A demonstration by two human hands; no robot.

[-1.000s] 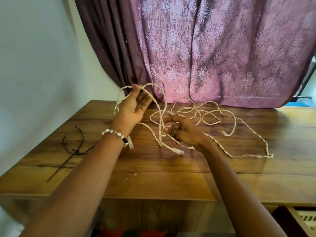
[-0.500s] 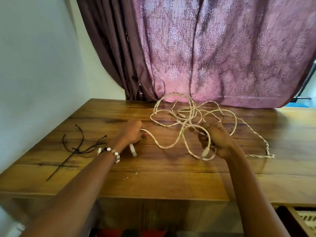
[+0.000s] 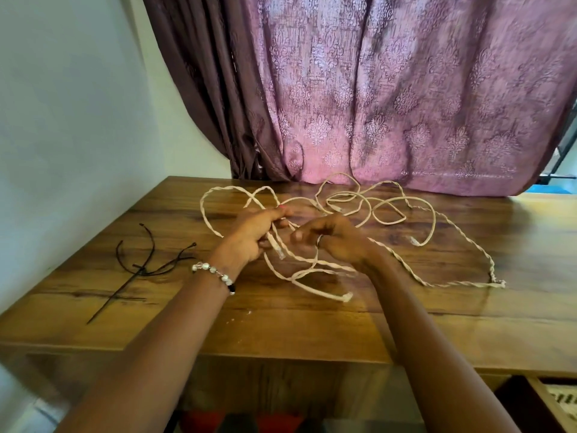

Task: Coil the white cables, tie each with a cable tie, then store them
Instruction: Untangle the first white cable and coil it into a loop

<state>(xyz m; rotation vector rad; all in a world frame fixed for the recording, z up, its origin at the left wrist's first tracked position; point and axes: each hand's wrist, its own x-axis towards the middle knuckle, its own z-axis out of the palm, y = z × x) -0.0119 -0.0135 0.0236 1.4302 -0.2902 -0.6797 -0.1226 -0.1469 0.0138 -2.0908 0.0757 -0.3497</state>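
Nearest the viewer, at 5 o'clock, an open drawer (image 3: 559, 401) shows below the tabletop (image 3: 312, 326) edge. On the tabletop at 9 o'clock lie the black cable ties (image 3: 140, 267), untouched and well apart from the hands. At centre, the left hand (image 3: 253, 235), wearing a beaded bracelet (image 3: 215, 273), curls its fingers round a strand of the white cables (image 3: 368, 207), with a plug end hanging just below its grip; the right hand (image 3: 337, 242) pinches strands just beside it, fingers bent. One free plug end (image 3: 347, 296) rests toward 6 o'clock. Beyond the hands, loose loops sprawl toward 12 and 1 o'clock, and a twisted length runs out to 3 o'clock. Behind hangs a purple curtain (image 3: 390, 89). Judged from this layout, the step in hand is separating one cable and starting its coil; no coil is yet formed. The next move likely calls for drawing the held strand free of the tangle and winding even loops, without snagging crossed strands.
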